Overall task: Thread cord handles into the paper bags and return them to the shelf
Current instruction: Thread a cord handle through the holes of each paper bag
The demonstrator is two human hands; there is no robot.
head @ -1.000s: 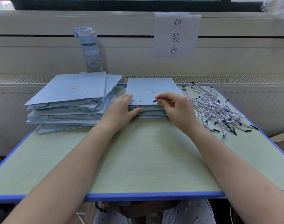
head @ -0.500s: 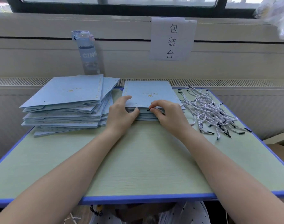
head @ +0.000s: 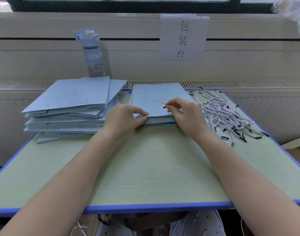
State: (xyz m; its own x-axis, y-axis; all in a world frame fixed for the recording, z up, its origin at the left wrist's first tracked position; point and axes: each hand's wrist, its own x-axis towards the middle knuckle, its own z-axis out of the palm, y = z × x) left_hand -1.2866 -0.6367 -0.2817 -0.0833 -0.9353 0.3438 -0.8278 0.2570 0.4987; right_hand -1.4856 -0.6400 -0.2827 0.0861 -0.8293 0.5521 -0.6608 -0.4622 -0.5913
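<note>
The cord tip (head: pixel 164 107), pinched in the right grip (head: pixel 186 116), is pointed left over the bag (head: pixel 156 97), whose near edge is pinched by the left grip (head: pixel 123 119).

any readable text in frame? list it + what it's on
"包装台", written top to bottom, on the paper sign stuck to the wall.
"CINN", cut off at the curve, on the water bottle.
Gold print on the left stack's top bag and the middle stack's top bag: too blurred to read.
</note>
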